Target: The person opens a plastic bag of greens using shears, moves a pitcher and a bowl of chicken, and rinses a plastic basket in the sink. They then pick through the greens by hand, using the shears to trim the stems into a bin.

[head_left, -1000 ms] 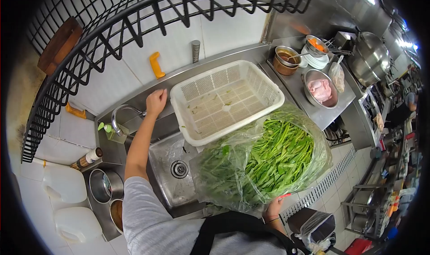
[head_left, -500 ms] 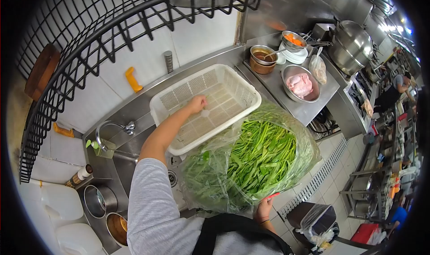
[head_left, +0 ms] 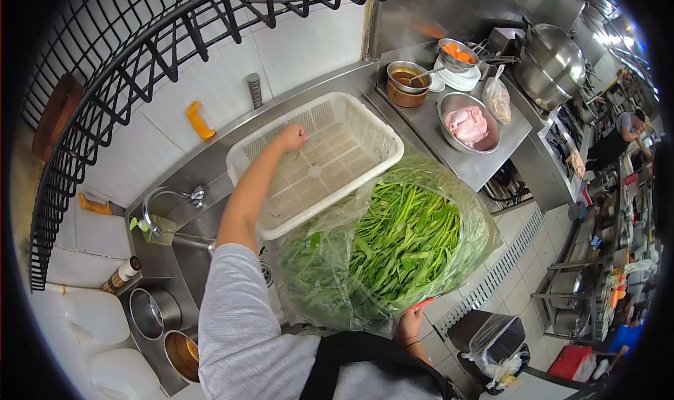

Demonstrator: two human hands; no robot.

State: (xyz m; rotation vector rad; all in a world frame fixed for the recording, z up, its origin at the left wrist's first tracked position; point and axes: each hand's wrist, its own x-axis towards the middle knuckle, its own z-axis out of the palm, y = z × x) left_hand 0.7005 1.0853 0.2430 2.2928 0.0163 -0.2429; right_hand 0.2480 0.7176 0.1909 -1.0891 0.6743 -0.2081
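Observation:
My left hand [head_left: 290, 137] reaches over the white perforated plastic basket [head_left: 328, 198], close to its far wall. Its fingers are curled closed; whatever they hold, if anything, is too small to make out. A few tiny dark bits lie in the basket. In front of it rests a big clear plastic bag [head_left: 314, 277], open on one side and full of long-stemmed leafy greens [head_left: 407, 242]. At the bag's near right edge, my right hand [head_left: 408, 326] is closed around a slim red object [head_left: 421, 305], only part of which shows.
A steel sink and tap [head_left: 156, 202] lie left. Pots [head_left: 149, 314] and white jugs [head_left: 95, 316] stand nearer. On the right counter are a bowl [head_left: 449, 141] of raw meat and a sauce pot [head_left: 407, 94]. A black rack [head_left: 200, 42] hangs overhead; a bin [head_left: 484, 333] stands right.
My left hand has moved up and away from me, from over the middle of the basket toward its far wall. The view has shifted slightly. My right hand stays at the bag's edge.

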